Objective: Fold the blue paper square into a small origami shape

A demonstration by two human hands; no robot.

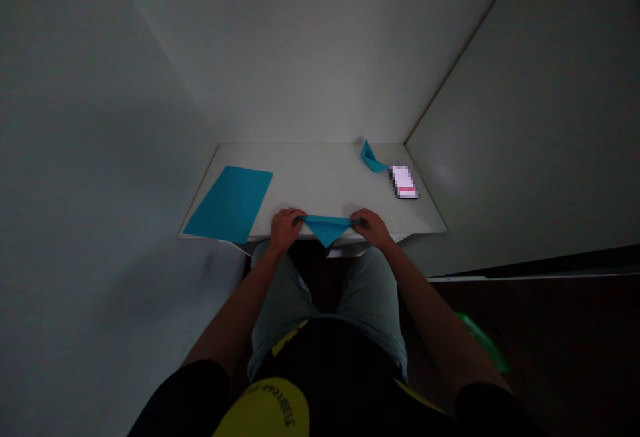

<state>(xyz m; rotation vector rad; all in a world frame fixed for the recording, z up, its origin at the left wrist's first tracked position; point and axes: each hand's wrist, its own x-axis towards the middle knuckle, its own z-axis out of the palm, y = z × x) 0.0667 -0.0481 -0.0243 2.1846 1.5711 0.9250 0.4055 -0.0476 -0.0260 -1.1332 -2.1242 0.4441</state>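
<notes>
A folded piece of blue paper (327,227), shaped like a triangle with its point towards me, is stretched between my two hands at the table's front edge. My left hand (286,229) pinches its left corner. Its right corner is gripped between the thumb and fingers of my right hand (371,227). The fingertips partly cover both corners. Farther back on the right stands a small blue paper boat (371,157). To the left of my left hand lies a flat blue sheet of paper (230,204).
The white table (310,170) is narrow, with walls behind it and on both sides. A phone with a lit, blurred screen (404,182) lies near the right edge, touching or almost touching the boat. A green object (483,342) is on the dark floor at the lower right.
</notes>
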